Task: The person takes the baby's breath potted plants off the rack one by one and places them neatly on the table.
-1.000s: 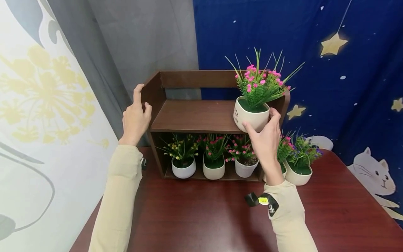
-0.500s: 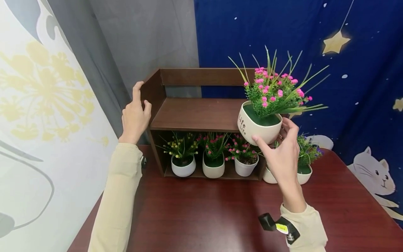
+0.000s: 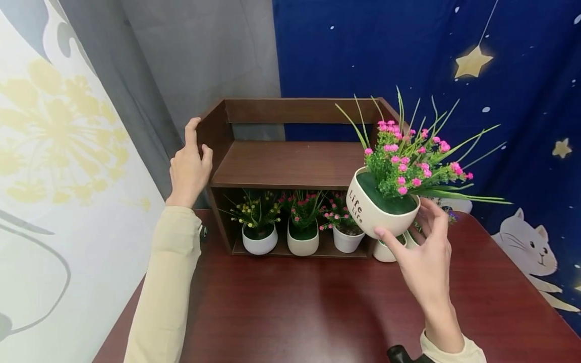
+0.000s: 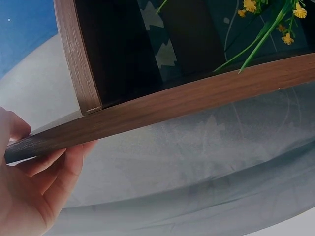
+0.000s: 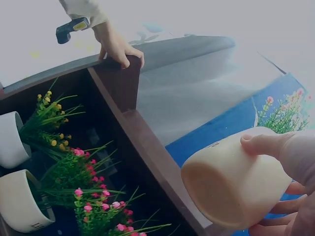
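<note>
My right hand (image 3: 428,264) holds a flowerpot (image 3: 381,214) of artificial pink flowers and long grass, thumb in front and fingers at its right side. The cream pot carries the word "Life" and is tilted, in the air before the right end of a brown wooden shelf (image 3: 290,164). From below, the right wrist view shows the pot's base (image 5: 214,194). At the shelf's upper left, my left hand (image 3: 188,174) grips the side panel; in the left wrist view thumb and fingers lie on opposite faces of that panel (image 4: 118,125).
In the lower compartment stand a yellow-flowered plant in a white pot (image 3: 259,241), a pink one in a beige pot (image 3: 303,243) and another in a white pot (image 3: 348,240). More potted plants, partly hidden, including a cream pot (image 3: 385,253), stand right of the shelf on the red-brown table (image 3: 281,302).
My right hand has brought the flowerpot from over the upper shelf board toward me, down and to the right, tilting it. My left hand stays on the side panel.
</note>
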`<action>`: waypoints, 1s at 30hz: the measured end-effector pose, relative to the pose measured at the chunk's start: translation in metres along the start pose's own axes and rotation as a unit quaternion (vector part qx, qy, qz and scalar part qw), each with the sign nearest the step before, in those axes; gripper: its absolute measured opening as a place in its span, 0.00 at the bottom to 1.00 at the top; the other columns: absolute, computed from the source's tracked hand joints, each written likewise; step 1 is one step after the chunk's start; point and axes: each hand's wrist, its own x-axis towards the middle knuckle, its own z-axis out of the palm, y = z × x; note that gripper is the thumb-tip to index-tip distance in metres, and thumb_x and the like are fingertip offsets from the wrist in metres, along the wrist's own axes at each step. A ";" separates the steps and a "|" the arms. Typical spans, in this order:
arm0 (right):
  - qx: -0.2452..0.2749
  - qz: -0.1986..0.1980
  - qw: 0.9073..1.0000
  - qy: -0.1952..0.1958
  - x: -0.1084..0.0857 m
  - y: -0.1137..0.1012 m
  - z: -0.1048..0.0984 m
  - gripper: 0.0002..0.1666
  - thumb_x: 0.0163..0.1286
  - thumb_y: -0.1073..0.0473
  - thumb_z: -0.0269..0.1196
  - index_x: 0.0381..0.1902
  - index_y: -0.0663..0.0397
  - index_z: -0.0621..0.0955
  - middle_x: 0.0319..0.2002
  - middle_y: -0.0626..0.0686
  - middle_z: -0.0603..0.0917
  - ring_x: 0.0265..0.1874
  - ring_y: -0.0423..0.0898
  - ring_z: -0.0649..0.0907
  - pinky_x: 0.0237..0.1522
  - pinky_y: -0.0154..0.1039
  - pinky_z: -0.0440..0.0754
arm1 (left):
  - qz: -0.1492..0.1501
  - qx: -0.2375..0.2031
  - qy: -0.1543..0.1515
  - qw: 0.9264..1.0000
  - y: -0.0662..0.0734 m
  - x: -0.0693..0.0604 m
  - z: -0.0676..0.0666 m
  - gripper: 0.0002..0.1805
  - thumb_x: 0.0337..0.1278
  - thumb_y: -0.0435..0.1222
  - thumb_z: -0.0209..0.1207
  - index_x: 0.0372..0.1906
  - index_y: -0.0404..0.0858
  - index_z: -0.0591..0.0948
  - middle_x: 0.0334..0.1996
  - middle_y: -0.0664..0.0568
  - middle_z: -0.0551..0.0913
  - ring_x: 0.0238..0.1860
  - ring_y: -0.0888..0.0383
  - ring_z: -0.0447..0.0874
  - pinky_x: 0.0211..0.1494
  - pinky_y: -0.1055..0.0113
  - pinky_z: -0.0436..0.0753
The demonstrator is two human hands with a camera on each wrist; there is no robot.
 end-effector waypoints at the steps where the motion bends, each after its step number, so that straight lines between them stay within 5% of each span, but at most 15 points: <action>1: 0.001 0.003 1.000 0.000 -0.002 0.001 -0.001 0.51 0.44 0.65 0.76 0.64 0.52 0.62 0.58 0.53 0.72 0.56 0.47 0.74 0.52 0.34 0.72 | -0.002 -0.001 -0.002 1.000 0.000 0.000 0.000 0.29 0.66 0.37 0.41 0.70 0.56 0.54 0.11 0.47 0.62 0.07 0.52 0.55 0.12 0.60 0.56; 20: -0.016 0.045 0.999 -0.008 -0.051 0.040 -0.008 0.52 0.39 0.68 0.77 0.63 0.56 0.64 0.56 0.50 0.73 0.49 0.32 0.75 0.48 0.22 0.69 | 0.006 -0.003 0.006 1.000 0.001 0.000 -0.001 0.28 0.66 0.37 0.42 0.70 0.54 0.55 0.11 0.49 0.62 0.06 0.58 0.50 0.12 0.60 0.56; 30: -0.037 0.089 0.995 -0.013 -0.074 0.067 -0.011 0.52 0.38 0.67 0.78 0.59 0.61 0.63 0.52 0.48 0.73 0.47 0.29 0.74 0.46 0.20 0.69 | -0.002 -0.004 0.007 1.000 0.001 0.000 0.000 0.29 0.65 0.37 0.41 0.70 0.56 0.55 0.12 0.45 0.63 0.08 0.49 0.57 0.12 0.60 0.57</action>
